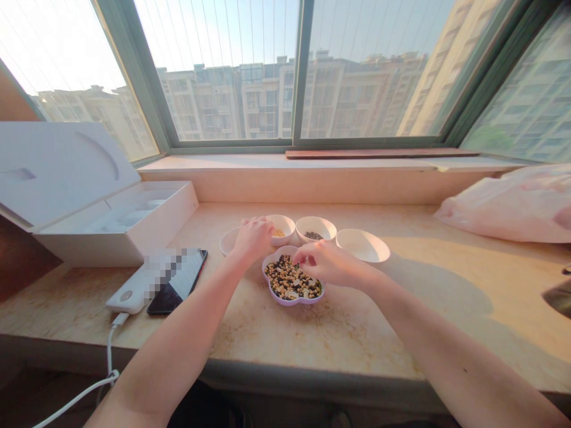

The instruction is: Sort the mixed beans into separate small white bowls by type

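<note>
A lilac flower-shaped dish (292, 302) holds a mix of yellow beans, black beans and some pale flat pieces. My right hand (328, 261) is over its right side, thumb and fingers closed in a pinch; what they hold, if anything, is too small to make out. My left hand (254, 238) hangs at the left edge of a white bowl (288, 229) with yellow beans, its fingers curled and their tips partly hidden. Beside that stands a white bowl (328, 229) of dark beans. Another white bowl (363, 245) is at the right, and one more (228, 241) sits partly behind my left hand.
On the left are an open white box (156, 223), a white power bank (129, 297) with a cable (110, 348), and a black phone (181, 285). A plastic bag (513, 205) lies at the right. The window ledge (232, 163) bounds the counter (343, 333) behind.
</note>
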### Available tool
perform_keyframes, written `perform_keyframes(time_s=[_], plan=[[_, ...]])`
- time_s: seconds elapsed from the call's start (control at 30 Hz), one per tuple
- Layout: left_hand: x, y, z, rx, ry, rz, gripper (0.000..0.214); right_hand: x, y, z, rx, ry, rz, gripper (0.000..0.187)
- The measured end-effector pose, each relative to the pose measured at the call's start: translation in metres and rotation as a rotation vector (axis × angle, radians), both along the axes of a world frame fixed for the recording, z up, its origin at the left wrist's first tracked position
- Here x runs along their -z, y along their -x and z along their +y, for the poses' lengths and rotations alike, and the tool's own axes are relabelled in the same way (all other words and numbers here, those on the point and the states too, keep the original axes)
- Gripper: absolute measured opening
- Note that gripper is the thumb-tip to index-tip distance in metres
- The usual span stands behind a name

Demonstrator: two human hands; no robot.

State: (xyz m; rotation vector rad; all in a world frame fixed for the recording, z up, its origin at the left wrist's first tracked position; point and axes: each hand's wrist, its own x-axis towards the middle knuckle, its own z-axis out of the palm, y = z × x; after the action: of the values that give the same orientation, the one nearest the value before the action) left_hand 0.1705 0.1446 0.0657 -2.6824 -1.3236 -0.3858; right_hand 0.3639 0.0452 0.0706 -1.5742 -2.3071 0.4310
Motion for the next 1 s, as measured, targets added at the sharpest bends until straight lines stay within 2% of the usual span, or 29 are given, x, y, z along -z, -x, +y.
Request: perform_keyframes(time_s=[0.07,0.2,0.43,0.73,0.87,0.93,1.0], plan=[[0.0,-0.001,0.0,-0.002,-0.003,0.032,0.038,-0.004,-0.003,-0.003,-0.071,0.068,-0.018,0.025],[-0.001,0.0,-0.002,0.006,-0.008,0.07,0.036,-0.008,-0.008,-0.006,-0.098,0.183,-0.029,0.02],[-0.002,0.0,-0.002,0.002,0.006,0.037,0.039,-0.004,-0.009,-0.003,-0.137,0.218,-0.004,0.014],[-0.003,0.001,-0.003,0.011,0.008,0.034,0.037,0.001,-0.009,-0.001,-0.144,0.198,-0.062,0.015],[-0.007,0.002,-0.004,0.005,0.036,0.021,0.035,-0.002,-0.006,-0.002,-0.131,0.181,-0.013,0.013],[-0.011,0.002,-0.006,0.024,0.05,0.006,0.035,-0.002,-0.006,0.0,-0.096,0.125,0.03,0.016],[-0.014,0.003,-0.009,0.066,0.079,-0.02,0.034,-0.001,-0.006,0.004,-0.002,0.034,0.068,0.018]])
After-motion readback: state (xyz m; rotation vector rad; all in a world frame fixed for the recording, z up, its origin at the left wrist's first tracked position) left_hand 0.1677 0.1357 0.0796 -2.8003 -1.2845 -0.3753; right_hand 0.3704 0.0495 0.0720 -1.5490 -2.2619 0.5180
